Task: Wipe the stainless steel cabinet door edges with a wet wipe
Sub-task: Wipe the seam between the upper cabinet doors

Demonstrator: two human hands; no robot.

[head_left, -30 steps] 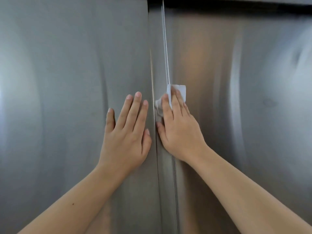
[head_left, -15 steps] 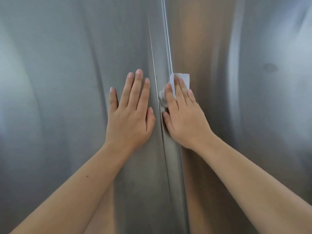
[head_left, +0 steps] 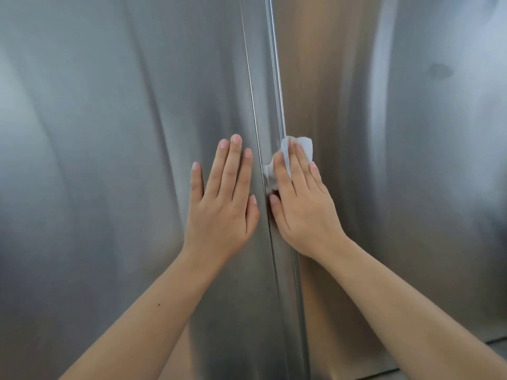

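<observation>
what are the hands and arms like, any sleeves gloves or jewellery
Both are bare: the left hand and right hand wear no gloves or rings, and no watch or sleeve shows on either forearm. Nails are short. A small mole marks the left forearm.

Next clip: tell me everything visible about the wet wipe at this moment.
The wet wipe is white, thin and soft-looking, crumpled into a small wad rather than spread flat. It sits against the vertical door edge and seems to bend round it, pressed there under the straight fingers of the right hand. Only its top and its left corner show past the fingers; the rest is hidden.
</observation>
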